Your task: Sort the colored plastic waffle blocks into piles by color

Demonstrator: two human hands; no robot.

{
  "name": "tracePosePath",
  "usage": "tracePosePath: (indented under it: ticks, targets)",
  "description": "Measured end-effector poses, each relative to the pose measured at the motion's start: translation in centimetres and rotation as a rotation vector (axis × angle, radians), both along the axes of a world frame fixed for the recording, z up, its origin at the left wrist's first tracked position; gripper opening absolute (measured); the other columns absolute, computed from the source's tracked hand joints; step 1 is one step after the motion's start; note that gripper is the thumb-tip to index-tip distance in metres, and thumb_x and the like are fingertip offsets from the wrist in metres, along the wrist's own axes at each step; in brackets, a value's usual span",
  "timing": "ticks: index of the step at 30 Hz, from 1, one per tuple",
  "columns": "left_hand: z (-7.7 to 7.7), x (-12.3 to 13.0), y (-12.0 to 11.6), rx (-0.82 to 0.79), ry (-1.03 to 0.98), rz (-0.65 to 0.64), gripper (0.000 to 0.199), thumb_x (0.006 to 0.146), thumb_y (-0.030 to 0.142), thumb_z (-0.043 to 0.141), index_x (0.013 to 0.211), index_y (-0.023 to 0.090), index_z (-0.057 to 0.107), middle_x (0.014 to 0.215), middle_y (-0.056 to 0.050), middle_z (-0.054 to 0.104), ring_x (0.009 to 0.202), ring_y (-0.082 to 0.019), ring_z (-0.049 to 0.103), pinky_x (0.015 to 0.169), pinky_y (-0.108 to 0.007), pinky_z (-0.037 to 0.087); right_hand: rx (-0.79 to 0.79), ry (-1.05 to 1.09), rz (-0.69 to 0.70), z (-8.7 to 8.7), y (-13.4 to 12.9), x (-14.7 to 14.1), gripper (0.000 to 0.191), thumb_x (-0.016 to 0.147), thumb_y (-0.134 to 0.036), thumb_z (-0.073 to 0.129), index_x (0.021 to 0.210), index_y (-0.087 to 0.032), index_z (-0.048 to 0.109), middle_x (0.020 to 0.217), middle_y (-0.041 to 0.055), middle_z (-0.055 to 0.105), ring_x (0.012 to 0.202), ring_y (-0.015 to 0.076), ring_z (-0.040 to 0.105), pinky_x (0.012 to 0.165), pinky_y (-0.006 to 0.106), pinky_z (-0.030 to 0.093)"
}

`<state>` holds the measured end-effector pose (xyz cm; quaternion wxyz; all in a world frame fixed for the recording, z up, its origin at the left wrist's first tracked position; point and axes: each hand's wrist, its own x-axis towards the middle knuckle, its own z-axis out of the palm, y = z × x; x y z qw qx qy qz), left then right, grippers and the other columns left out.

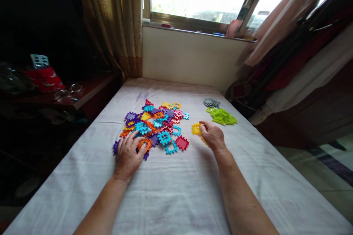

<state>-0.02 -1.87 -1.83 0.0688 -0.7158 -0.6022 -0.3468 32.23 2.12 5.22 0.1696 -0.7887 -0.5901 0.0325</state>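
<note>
A mixed pile of flat plastic building tiles with toothed edges, in purple, blue, red, orange and yellow, lies on the sheet-covered surface (171, 198). My left hand (129, 156) rests on the pile's near left side, fingers spread, its thumb and forefinger beside an orange tile (145, 144). To the right of the pile, my right hand (213, 136) pinches a yellow tile (196, 129) with a window pattern. More yellow shows under that hand, partly hidden. At the pile's right edge are a red square tile (182, 143) and a blue window tile (164, 137).
Beyond my right hand sit a group of lime green tiles (222, 116) and a small grey stack (211, 103). A dark side table (93, 90) on the left holds glasses (68, 91) and a red pouch (48, 80). Clothes hang at the right; a window is ahead.
</note>
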Motion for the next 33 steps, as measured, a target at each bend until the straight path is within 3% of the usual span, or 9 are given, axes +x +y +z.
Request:
tracePosePath:
  ticks: [5,10,12,15,20,23,26,29,33]
  targets:
    - [0.0,-0.1,0.1,0.001,0.006,0.006,0.027,0.089,0.037,0.049,0.100,0.025,0.072,0.131,-0.009,0.066,0.123,-0.030,0.058,0.109,-0.052,0.039,-0.003,-0.086,0.006,-0.6,-1.2,1.9,0.035,0.095,-0.029,0.048,0.121,-0.030,0.072,0.117,0.0047,0.072,0.103,0.0204,0.066,0.084,0.028,0.049]
    - [0.0,0.0,0.1,-0.020,-0.015,0.014,0.025,0.088,0.036,0.051,0.100,0.026,0.071,0.131,-0.007,0.066,0.125,-0.028,0.057,0.112,-0.048,0.037,0.129,-0.145,-0.030,-0.3,-1.2,0.8,0.038,0.094,-0.027,0.048,0.126,-0.021,0.069,0.118,0.0117,0.068,0.106,0.0234,0.062,0.091,0.031,0.046]
    - [0.1,0.1,0.1,-0.044,-0.032,0.007,0.024,0.088,0.035,0.052,0.100,0.026,0.071,0.129,-0.007,0.068,0.122,-0.026,0.059,0.110,-0.047,0.038,0.164,-0.119,0.076,0.1,-0.5,-1.1,0.035,0.094,-0.027,0.049,0.120,-0.022,0.072,0.115,0.0107,0.069,0.103,0.0226,0.062,0.090,0.031,0.046]
    - [0.2,0.3,-0.1,-0.082,-0.058,-0.022,0.023,0.088,0.035,0.051,0.099,0.027,0.071,0.120,-0.006,0.072,0.115,-0.025,0.064,0.108,-0.047,0.040,0.155,-0.072,0.351,0.7,1.5,-5.7,0.028,0.095,-0.029,0.050,0.107,-0.027,0.076,0.111,0.0064,0.072,0.100,0.0204,0.063,0.087,0.028,0.047]
    - [0.8,0.1,-0.1,-0.061,-0.106,-0.066,0.023,0.091,0.033,0.049,0.099,0.026,0.070,0.115,-0.005,0.074,0.113,-0.023,0.065,0.110,-0.046,0.039,0.097,-0.153,0.659,1.7,6.4,-14.3,0.030,0.094,-0.024,0.049,0.107,-0.028,0.076,0.116,0.0030,0.073,0.109,0.0200,0.062,0.094,0.029,0.045]
    - [1.2,-0.6,0.1,-0.002,-0.124,0.019,0.025,0.091,0.031,0.047,0.102,0.025,0.069,0.118,-0.007,0.073,0.115,-0.025,0.063,0.110,-0.047,0.039,-0.046,-0.211,0.653,2.1,8.9,-17.7,0.031,0.094,-0.022,0.049,0.108,-0.029,0.076,0.116,0.0040,0.074,0.111,0.0211,0.063,0.092,0.029,0.047]
    - [1.2,-1.4,0.4,-0.006,-0.093,0.178,0.029,0.090,0.032,0.047,0.110,0.023,0.067,0.129,-0.012,0.067,0.123,-0.030,0.058,0.110,-0.054,0.036,-0.155,-0.220,0.609,2.0,10.3,-19.9,0.028,0.092,-0.034,0.056,0.111,-0.027,0.075,0.115,0.0082,0.074,0.111,0.0243,0.065,0.088,0.032,0.050]
    - [0.6,-1.8,0.5,-0.066,-0.047,0.283,0.037,0.089,0.034,0.049,0.120,0.021,0.064,0.137,-0.016,0.062,0.130,-0.035,0.052,0.112,-0.061,0.032,-0.209,-0.186,0.568,1.6,10.7,-21.1,0.036,0.089,-0.046,0.060,0.112,-0.022,0.074,0.116,0.0122,0.074,0.109,0.0278,0.067,0.086,0.035,0.052]
    - [-0.2,-1.8,0.4,-0.132,-0.032,0.299,0.041,0.089,0.037,0.051,0.126,0.022,0.062,0.138,-0.016,0.061,0.132,-0.035,0.051,0.112,-0.063,0.029,-0.201,-0.118,0.511,1.3,10.8,-21.5,0.044,0.083,-0.047,0.067,0.119,-0.021,0.069,0.120,0.0133,0.072,0.110,0.0277,0.067,0.085,0.034,0.052]
